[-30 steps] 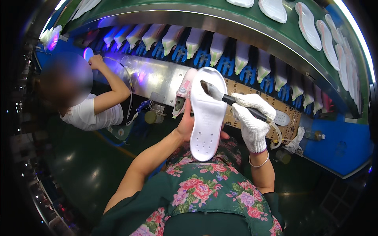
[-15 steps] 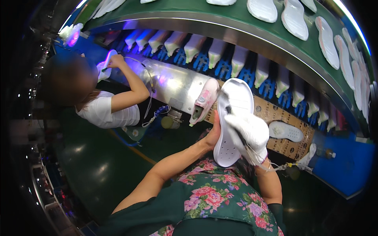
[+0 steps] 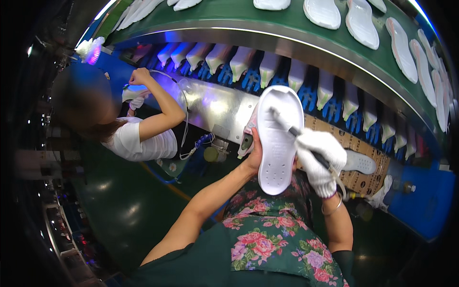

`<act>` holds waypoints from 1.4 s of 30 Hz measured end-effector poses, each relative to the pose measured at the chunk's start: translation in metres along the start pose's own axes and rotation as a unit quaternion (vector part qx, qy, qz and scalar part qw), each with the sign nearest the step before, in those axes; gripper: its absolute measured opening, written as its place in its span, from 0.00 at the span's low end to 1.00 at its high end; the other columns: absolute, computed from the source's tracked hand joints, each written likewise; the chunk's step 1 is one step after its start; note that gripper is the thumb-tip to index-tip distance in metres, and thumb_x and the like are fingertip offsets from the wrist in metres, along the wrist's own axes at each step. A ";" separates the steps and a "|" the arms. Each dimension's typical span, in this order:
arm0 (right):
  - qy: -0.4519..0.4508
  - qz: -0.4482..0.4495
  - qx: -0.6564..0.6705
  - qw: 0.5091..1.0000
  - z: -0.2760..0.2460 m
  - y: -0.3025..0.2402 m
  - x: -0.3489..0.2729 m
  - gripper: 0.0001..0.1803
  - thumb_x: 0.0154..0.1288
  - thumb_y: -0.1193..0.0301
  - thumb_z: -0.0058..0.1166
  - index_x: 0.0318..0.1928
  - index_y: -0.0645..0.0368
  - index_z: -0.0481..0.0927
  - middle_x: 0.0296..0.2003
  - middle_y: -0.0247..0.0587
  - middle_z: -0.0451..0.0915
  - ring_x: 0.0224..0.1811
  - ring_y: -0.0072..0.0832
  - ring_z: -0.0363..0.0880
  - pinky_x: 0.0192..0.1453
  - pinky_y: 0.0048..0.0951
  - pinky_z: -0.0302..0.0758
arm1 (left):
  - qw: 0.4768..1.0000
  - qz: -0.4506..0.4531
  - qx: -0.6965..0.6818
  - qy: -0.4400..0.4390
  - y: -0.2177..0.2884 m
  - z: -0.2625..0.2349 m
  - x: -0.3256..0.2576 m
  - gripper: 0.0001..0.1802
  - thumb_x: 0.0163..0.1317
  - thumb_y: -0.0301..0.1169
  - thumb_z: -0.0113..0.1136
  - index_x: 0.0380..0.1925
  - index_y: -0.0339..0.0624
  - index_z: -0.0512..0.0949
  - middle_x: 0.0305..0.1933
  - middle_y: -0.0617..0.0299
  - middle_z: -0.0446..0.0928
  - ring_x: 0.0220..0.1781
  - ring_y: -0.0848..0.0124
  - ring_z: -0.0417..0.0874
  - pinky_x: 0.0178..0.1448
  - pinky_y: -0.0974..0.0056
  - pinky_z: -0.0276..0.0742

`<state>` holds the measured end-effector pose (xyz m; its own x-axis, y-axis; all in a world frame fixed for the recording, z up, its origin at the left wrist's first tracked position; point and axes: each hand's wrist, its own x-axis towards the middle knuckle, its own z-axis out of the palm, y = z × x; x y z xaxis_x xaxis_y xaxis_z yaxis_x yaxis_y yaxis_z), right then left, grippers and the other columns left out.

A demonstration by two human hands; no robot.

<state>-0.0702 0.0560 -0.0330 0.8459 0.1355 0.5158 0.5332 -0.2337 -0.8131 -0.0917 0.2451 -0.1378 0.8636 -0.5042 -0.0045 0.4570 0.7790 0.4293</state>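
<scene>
Up in front of my apron is a white shoe sole (image 3: pixel 278 160), its hollow inner face toward me and its raised rim all round. My bare left hand (image 3: pixel 254 154) grips it by the left edge. In a white knitted glove, my right hand (image 3: pixel 322 158) is closed round a brush (image 3: pixel 293 130) with a dark handle; a thin pale tube trails from its rear end. The dark brush tip is over the sole's upper inside and seems to touch it. Partly hidden behind the sole, a pink shoe upper (image 3: pixel 246 139) lies on the metal ledge.
Another sole (image 3: pixel 359 162) lies on brown cardboard (image 3: pixel 370 183) to the right. Beyond, shoes hang toe-down in a row of blue holders (image 3: pixel 309 97), below a green conveyor (image 3: pixel 224 14) carrying white soles. A co-worker (image 3: pixel 143 136) at left handles a shoe. A white cloth (image 3: pixel 381 193) hangs at right.
The sole has turned to face me more squarely and now covers more of the pink shoe. My right hand has shifted right, bringing the brush from the left rim to the sole's inside.
</scene>
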 end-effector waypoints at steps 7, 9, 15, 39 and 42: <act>-0.117 -0.082 0.048 0.989 0.014 -0.008 -0.012 0.14 0.52 0.78 0.70 0.41 0.56 0.89 0.37 0.44 0.88 0.36 0.37 0.87 0.41 0.32 0.81 | 0.999 -0.005 0.052 0.011 0.015 -0.016 0.013 0.66 0.52 0.86 0.28 0.74 0.43 0.56 0.64 0.45 0.74 0.58 0.52 0.83 0.65 0.49 0.80; -0.111 -0.018 0.109 0.988 0.007 -0.003 -0.010 0.13 0.58 0.77 0.66 0.45 0.56 0.88 0.41 0.44 0.88 0.39 0.36 0.89 0.45 0.34 0.83 | 0.997 0.006 0.031 0.068 0.022 -0.002 0.013 0.67 0.49 0.87 0.30 0.74 0.43 0.56 0.63 0.44 0.74 0.57 0.51 0.83 0.63 0.47 0.81; -0.081 -0.133 -0.004 0.988 0.027 -0.006 -0.030 0.18 0.51 0.78 0.71 0.45 0.54 0.88 0.44 0.46 0.88 0.39 0.41 0.88 0.43 0.34 0.83 | 0.989 -0.038 -0.127 -0.072 0.027 -0.002 0.026 0.71 0.39 0.91 0.39 0.65 0.36 0.66 0.54 0.40 0.76 0.51 0.46 0.82 0.53 0.41 0.83; -0.096 -0.053 0.060 0.992 0.038 -0.008 -0.035 0.11 0.55 0.75 0.68 0.41 0.52 0.89 0.35 0.39 0.88 0.35 0.37 0.88 0.40 0.33 0.83 | 0.993 -0.029 -0.095 -0.069 0.064 -0.050 0.030 0.61 0.42 0.84 0.57 0.55 0.35 0.68 0.41 0.47 0.79 0.53 0.52 0.80 0.59 0.52 0.77; -0.135 -0.122 -0.104 0.978 0.048 -0.001 -0.050 0.20 0.55 0.75 0.68 0.50 0.51 0.85 0.40 0.41 0.87 0.31 0.39 0.85 0.34 0.34 0.80 | 0.994 -0.055 -0.060 -0.071 0.070 -0.027 0.043 0.63 0.45 0.87 0.45 0.61 0.39 0.69 0.43 0.45 0.79 0.45 0.51 0.85 0.46 0.49 0.86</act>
<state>-0.1119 0.0954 -0.0710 0.6801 0.4546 0.5752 0.7302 -0.3498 -0.5869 -0.0167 0.2885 -0.1326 0.7725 -0.6293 0.0850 0.5763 0.7511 0.3221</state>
